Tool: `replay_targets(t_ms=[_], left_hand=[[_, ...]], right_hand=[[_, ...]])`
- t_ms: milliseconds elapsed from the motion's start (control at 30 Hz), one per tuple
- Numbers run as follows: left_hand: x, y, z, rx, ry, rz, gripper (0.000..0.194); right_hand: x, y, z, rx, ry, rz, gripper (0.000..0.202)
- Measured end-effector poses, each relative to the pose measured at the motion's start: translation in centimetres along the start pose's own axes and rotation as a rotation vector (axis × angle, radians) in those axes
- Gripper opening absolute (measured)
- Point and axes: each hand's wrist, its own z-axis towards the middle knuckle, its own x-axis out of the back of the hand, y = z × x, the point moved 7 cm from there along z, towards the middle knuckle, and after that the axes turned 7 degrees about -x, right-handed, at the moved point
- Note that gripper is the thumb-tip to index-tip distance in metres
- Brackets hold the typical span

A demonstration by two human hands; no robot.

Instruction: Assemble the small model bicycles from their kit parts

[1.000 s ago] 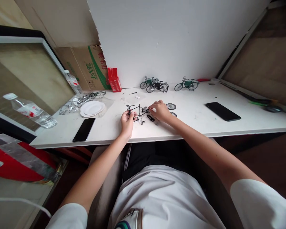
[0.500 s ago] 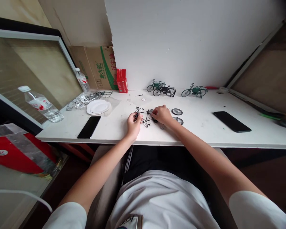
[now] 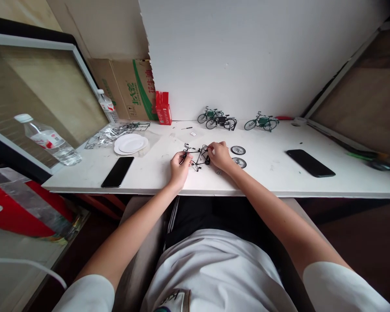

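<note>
A small black model bicycle frame without wheels is held over the white table between both hands. My left hand grips its front end by the handlebars. My right hand pinches its rear end. Two loose little wheels lie flat on the table just right of my right hand. Small dark parts lie under the frame, partly hidden by my fingers.
Three finished model bicycles stand by the back wall. A black phone lies at the left, another phone at the right. White plates, plastic part sprues, water bottles, a red carton and a cardboard box are at the left.
Both hands stay on the bicycle frame, and my right hand has closed in on its rear end. The view has shifted as my head moved.
</note>
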Motion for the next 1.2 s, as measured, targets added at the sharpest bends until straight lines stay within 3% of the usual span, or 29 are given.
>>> replay_targets(t_ms=[167, 367, 567, 800, 933, 1033, 1200], left_hand=[[-0.1, 0.6, -0.1, -0.059, -0.027, 0.011, 0.035], [-0.6, 1.5, -0.7, -0.059, -0.040, -0.010, 0.050], [-0.5, 1.4, -0.9, -0.011, -0.048, -0.004, 0.049], [-0.4, 1.4, -0.9, -0.044, -0.050, 0.050, 0.043], [-0.4, 1.0, -0.9, -0.011, -0.030, 0.044, 0.042], [-0.3, 1.0, -1.0, 0.005, -0.010, 0.042, 0.043], [-0.5, 1.2, -1.2, 0.032, -0.041, 0.033, 0.044]], right_hand=[[0.2, 1.2, 0.2, -0.142, -0.023, 0.185, 0.025], [1.0, 1.2, -0.1, -0.177, -0.036, 0.332, 0.060], [1.8, 0.6, 0.1, -0.110, -0.056, 0.479, 0.036], [1.1, -0.1, -0.4, -0.205, -0.304, 1.002, 0.055], [0.8, -1.0, -1.1, -0.255, -0.513, 1.294, 0.054], [0.4, -1.5, -1.5, -0.249, -0.657, 1.338, 0.050], [0.0, -1.6, -1.8, -0.247, -0.712, 1.321, 0.048]])
